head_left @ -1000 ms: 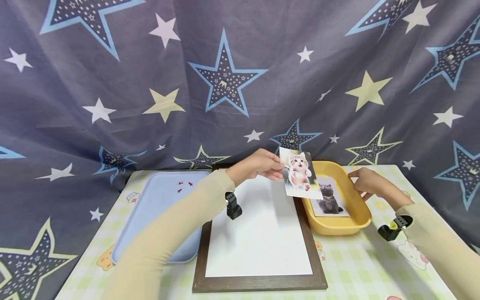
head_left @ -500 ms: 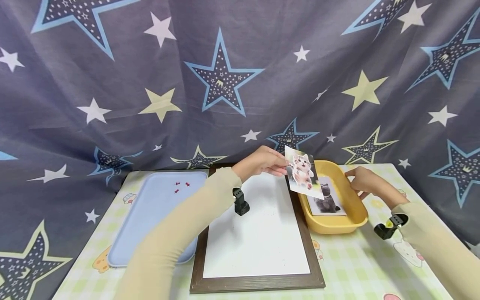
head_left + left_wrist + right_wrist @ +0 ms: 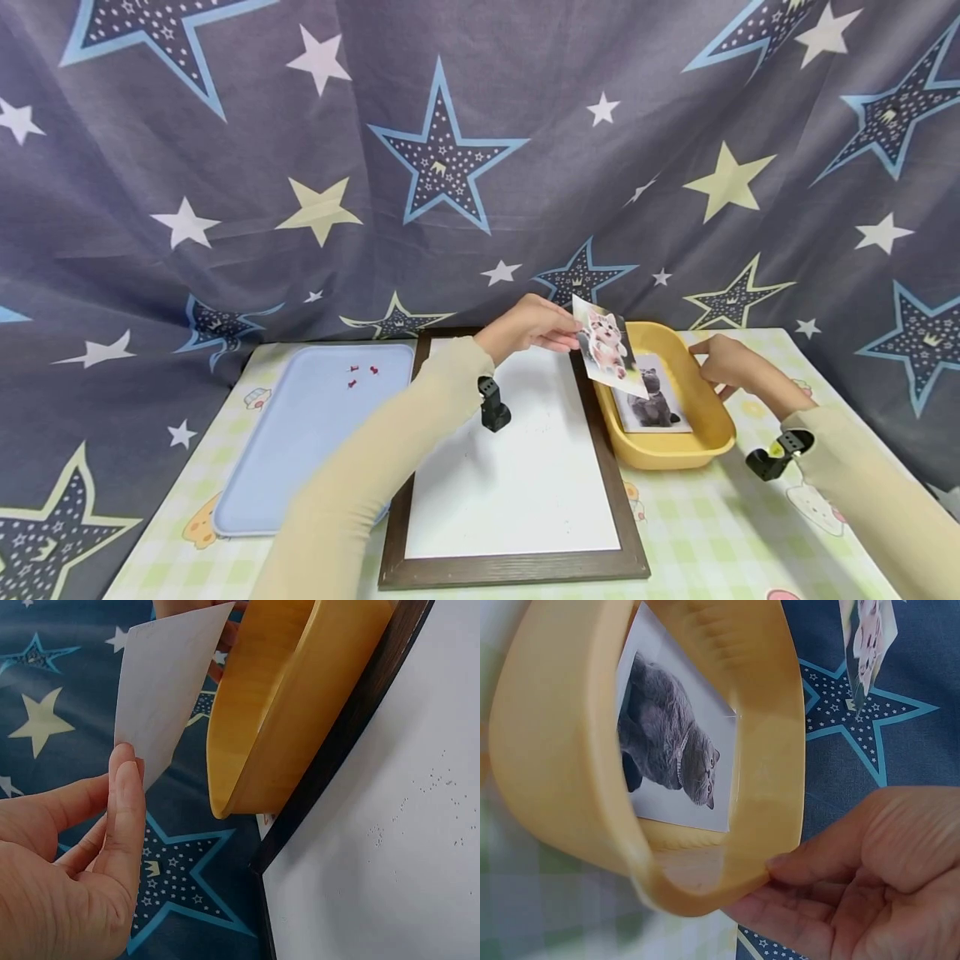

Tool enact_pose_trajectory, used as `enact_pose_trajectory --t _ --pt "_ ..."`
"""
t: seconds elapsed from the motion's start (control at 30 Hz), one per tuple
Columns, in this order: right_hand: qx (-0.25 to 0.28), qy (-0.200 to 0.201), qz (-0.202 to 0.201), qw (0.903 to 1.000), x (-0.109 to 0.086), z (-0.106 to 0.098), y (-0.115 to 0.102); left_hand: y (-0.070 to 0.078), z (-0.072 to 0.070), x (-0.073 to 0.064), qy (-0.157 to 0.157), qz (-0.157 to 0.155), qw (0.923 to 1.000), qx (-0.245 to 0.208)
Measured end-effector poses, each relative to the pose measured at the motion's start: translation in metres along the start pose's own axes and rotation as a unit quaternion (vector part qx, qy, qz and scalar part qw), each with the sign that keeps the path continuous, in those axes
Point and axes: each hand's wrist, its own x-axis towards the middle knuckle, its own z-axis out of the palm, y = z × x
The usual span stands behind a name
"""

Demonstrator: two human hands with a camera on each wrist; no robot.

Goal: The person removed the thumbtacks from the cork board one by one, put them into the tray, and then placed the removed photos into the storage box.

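Observation:
My left hand pinches the left edge of a kitten photo, raised and tilted over the left side of a yellow basin. Its blank white back faces the left wrist view, where thumb and fingertips meet at the photo's edge. My right hand grips the basin's rim at the right, thumb on the inside and fingers outside, as the right wrist view shows. Inside the basin lies a photo of a grey cat, partly covered by the kitten photo in the head view.
A white board with a dark wooden frame lies in the middle, its right edge beside the basin. Left of it is a light blue tray bearing several red push pins. A starry curtain hangs behind the checked tablecloth.
My left hand has moved slightly right with the kitten photo, which has turned more edge-on. My right hand stays on the basin's rim. The head view has shifted slightly.

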Motion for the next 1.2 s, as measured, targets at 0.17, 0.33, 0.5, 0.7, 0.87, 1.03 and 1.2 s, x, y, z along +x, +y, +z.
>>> enact_pose_trajectory --t 0.17,0.33,0.5,0.7,0.87,1.03,1.2 --pt "-0.006 0.001 0.001 1.0000 -0.001 0.000 0.000 -0.002 0.005 0.005 0.007 -0.009 0.9999 -0.002" --pt "-0.008 0.003 0.004 1.0000 -0.001 0.002 0.000 -0.008 0.010 0.009 0.014 -0.014 0.9997 -0.011" --pt "-0.009 0.003 0.000 1.0000 -0.002 0.002 -0.001 -0.014 0.014 0.012 0.013 -0.013 0.9996 -0.023" --pt "-0.010 0.002 0.001 0.9999 -0.001 0.000 -0.001 -0.017 0.018 0.014 0.020 -0.013 0.9994 -0.026" --pt "-0.001 0.000 0.000 1.0000 -0.001 -0.001 -0.001 -0.019 0.022 0.017 0.030 -0.021 0.9989 -0.029" --pt "0.024 -0.011 -0.005 0.9997 -0.003 -0.002 0.003 -0.021 0.027 0.021 0.037 -0.028 0.9984 -0.033" --pt "0.044 -0.020 -0.012 0.9987 -0.003 -0.003 0.007 -0.023 0.031 0.021 0.039 -0.023 0.9980 -0.044"
